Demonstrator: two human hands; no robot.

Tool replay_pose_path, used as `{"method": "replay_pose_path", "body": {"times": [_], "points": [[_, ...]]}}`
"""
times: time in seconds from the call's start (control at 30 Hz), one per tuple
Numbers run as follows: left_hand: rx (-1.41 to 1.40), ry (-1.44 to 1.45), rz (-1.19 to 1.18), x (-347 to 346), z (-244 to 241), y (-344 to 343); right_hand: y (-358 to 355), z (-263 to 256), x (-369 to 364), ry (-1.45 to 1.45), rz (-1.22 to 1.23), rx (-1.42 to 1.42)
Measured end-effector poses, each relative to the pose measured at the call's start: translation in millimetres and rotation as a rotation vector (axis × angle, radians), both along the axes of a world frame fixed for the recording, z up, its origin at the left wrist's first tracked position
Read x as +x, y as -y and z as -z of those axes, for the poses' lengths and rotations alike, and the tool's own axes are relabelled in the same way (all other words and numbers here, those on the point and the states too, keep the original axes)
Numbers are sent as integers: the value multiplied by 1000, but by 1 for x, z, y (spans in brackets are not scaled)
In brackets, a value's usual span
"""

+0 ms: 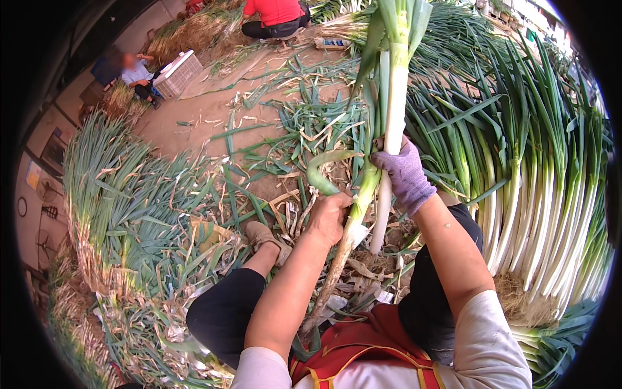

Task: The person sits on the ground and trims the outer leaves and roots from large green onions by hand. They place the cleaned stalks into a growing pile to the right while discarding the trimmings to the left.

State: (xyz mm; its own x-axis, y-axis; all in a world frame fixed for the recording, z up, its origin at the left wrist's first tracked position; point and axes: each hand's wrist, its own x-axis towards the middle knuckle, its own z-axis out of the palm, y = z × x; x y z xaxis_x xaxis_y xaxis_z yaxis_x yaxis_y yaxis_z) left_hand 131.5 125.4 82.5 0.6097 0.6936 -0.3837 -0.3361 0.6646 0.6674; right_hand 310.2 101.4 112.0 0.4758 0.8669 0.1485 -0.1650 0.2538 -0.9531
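My right hand (pixel 404 172), in a purple knitted glove, is closed around several Welsh onion stalks. One of them is a clean, thick white stalk (pixel 396 107) that points up and away, its green top reaching the upper edge. Beside it, a dirt-brown unpeeled stalk (pixel 335 267) slants down between my knees, its green upper part passing by the glove. My bare left hand (pixel 330 219) pinches a curled green leaf (pixel 321 181) against the side of this stalk. A loose whitish skin (pixel 359 234) stands out from it just below my fingers.
Peeled onions (pixel 529 209) lie in a thick row at right, roots towards me. Untrimmed onions (pixel 112 194) are heaped at left. Leaf scraps (pixel 311 126) litter the ground ahead. Farther off are a white plastic crate (pixel 179 75), a seated person (pixel 136 73) and a person in red (pixel 274 14).
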Motion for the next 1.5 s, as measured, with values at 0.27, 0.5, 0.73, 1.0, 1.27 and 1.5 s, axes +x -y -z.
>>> {"method": "replay_pose_path", "body": {"times": [0.27, 0.5, 0.73, 1.0, 1.27, 1.5], "points": [[785, -1120, 1128, -169, 123, 78, -2, -25, 40, 88, 199, 11], [1030, -993, 502, -145, 58, 54, -6, -30, 49, 216, 225, -80], [1095, -780, 38, -38, 63, 29, 16, -23, 31, 83, -36, -104], [1133, -949, 537, -59, -7, 76, 5, -8, 15, -47, -99, -85], [1511, -1151, 625, -210, 55, 175, -12, -18, 40, -32, -9, -75], [1315, -1151, 392, -157, -1, 102, -2, -23, 28, -77, -101, -44]]}}
